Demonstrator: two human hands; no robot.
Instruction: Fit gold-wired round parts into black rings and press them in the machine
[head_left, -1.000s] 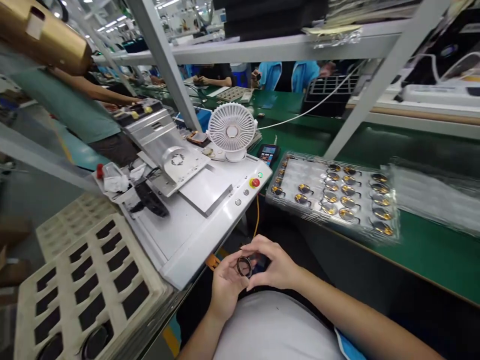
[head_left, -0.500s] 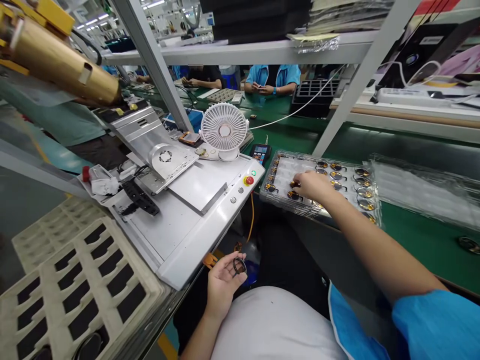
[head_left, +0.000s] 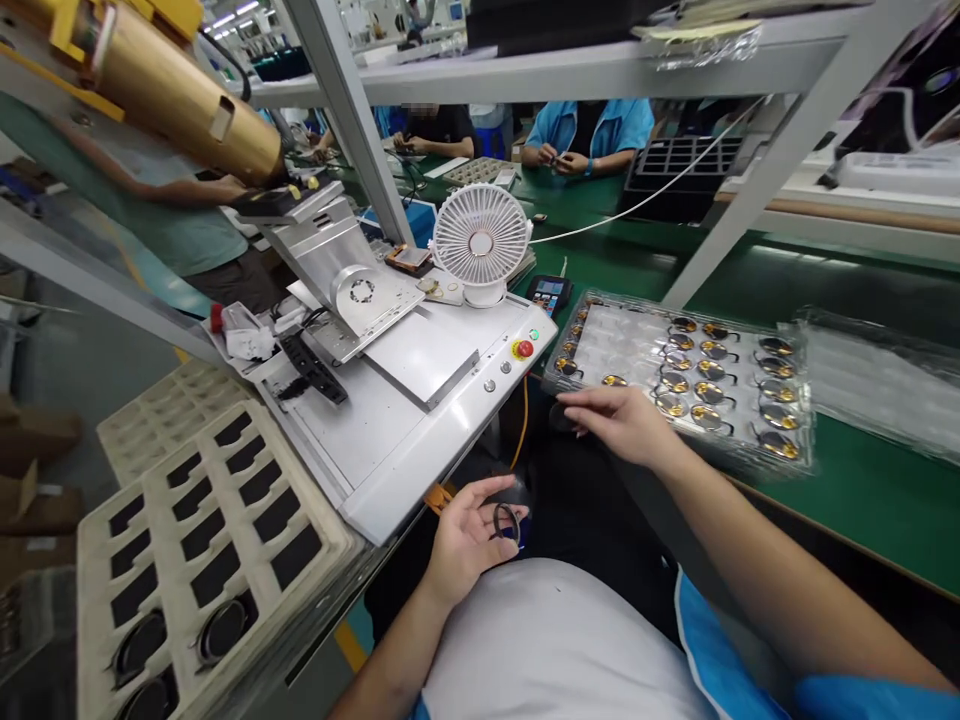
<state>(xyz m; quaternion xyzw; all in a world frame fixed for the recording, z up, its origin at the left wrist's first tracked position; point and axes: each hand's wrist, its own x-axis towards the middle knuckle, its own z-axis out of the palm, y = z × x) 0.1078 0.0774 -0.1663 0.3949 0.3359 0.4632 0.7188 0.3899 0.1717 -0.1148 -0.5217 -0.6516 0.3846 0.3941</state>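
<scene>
My left hand (head_left: 476, 535) is near my lap and holds a dark round ring-like frame (head_left: 507, 524) between thumb and fingers. My right hand (head_left: 615, 420) pinches a small dark round part (head_left: 561, 417), just off the near left edge of the clear tray (head_left: 637, 345). Several round parts with gold-coloured patches and short black tails lie in that tray, mostly in its middle and right columns. Some of its pockets on the left hold no part.
A white machine (head_left: 420, 440) with a red button (head_left: 523, 348) and a fan (head_left: 481, 240) stands ahead left. Beige trays (head_left: 217, 540) lie at the left. A metal post (head_left: 765, 170) rises behind the clear tray. Co-workers' hands show across the bench.
My right hand has come away from the clear tray toward me, with a dark round part in its fingers. My left hand still holds the ring-like frame. The view has shifted.
</scene>
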